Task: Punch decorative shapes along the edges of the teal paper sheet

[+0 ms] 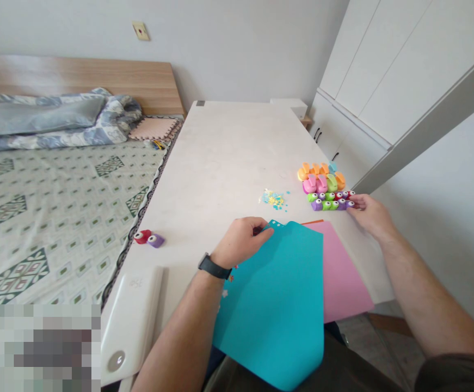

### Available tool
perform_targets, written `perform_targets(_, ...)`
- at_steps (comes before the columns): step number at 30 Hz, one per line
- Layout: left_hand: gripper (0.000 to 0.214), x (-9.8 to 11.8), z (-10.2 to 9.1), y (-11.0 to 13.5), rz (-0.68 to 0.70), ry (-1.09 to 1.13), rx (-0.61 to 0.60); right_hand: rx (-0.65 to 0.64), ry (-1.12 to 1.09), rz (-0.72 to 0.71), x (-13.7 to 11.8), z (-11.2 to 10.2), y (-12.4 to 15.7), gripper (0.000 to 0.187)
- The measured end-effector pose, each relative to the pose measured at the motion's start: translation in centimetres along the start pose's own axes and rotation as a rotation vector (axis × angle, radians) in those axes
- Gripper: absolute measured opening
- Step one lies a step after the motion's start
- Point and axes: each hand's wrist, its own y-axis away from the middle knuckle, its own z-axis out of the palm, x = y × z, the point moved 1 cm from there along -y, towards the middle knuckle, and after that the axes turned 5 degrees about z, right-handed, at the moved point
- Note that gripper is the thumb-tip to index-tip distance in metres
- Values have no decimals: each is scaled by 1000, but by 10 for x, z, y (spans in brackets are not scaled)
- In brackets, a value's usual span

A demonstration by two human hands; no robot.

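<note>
Left hand (240, 242) on a teal paper sheet (275, 310), right hand (369, 215) at rows of craft punches (326, 188)

The teal sheet (273, 310) and pink sheet (345, 272) are smooth, matt paper card. The craft punches (322, 185) have glossy plastic bodies. The tabletop (220, 152) looks like smooth, pale, faintly mottled laminate, the headboard (77, 79) wood-grain board, and the bedsheet (57, 218) soft printed cloth.
</note>
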Motion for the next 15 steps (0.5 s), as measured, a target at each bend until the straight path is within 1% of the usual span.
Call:
perform_targets(4, 34, 0, -1, 0, -4, -1, -1, 50, -80, 3, -3, 5, 1, 44)
perform_targets(6, 34, 0, -1, 0, -5, -7, -5, 90, -62, 8, -10, 0, 6, 46)
perform_targets(8, 33, 0, 0, -1, -8, -14, -7, 168, -19, 10, -25, -8, 12, 46)
perform_targets(10, 33, 0, 1, 0, -13, -21, -5, 231, -6, -25, -50, -17, 18, 44)
perform_targets(11, 33, 0, 1, 0, -13, -25, -7, 222, -12, -63, -67, -21, 22, 43)
perform_targets(13, 31, 0, 2, 0, -8, -24, -14, 197, -13, -157, -109, -26, 32, 39)
perform_targets(15, 31, -1, 4, 0, -1, -21, 0, 132, -46, -288, -159, -27, 45, 35)
